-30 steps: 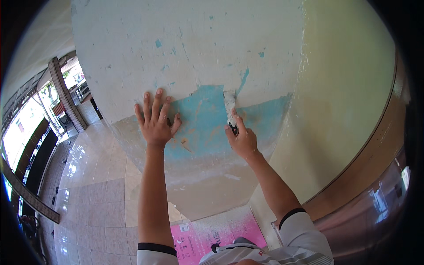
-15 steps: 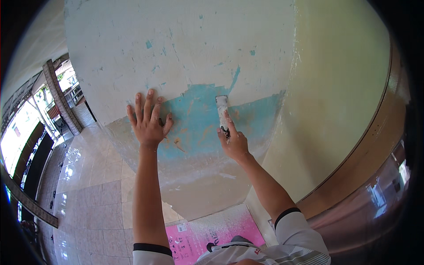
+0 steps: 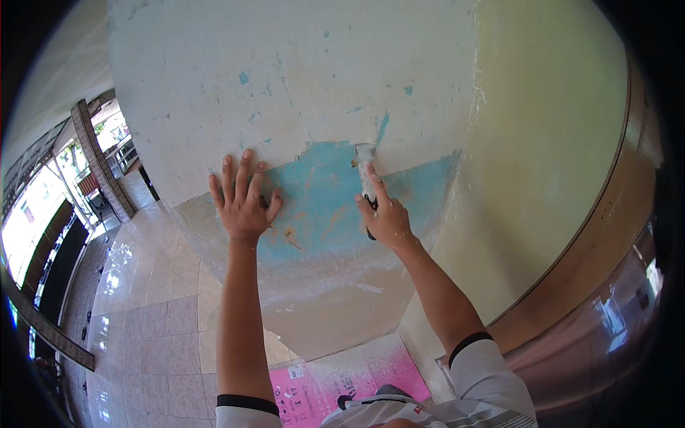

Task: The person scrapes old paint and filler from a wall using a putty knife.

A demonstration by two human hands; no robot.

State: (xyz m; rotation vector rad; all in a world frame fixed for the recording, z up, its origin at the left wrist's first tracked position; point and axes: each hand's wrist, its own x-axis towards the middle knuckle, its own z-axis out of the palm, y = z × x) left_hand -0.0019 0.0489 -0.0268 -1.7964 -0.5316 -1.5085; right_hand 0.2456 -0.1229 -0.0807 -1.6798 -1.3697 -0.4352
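In front of me a wall (image 3: 285, 57) carries pale, chipped paint above and a bare turquoise patch (image 3: 321, 178) with brownish marks below. My right hand (image 3: 387, 217) grips a paint scraper (image 3: 367, 184) with a black handle, its index finger stretched along the tool. The scraper's blade is smeared white and meets the wall where pale paint borders the turquoise patch. My left hand (image 3: 245, 203) lies against the wall with fingers spread, at the left end of the patch, holding nothing.
A pink printed sheet (image 3: 314, 392), dusted with white flakes, lies on the floor below. Tiled floor (image 3: 157, 314) stretches away at left, toward a pillar (image 3: 102, 160). At right a yellowish wall (image 3: 542, 143) adjoins, with a brown curved edge (image 3: 571, 278) beyond it.
My right hand and the scraper have shifted slightly up and to the right, and the blade now sits at the pale paint's edge. My left hand stays in place on the wall.
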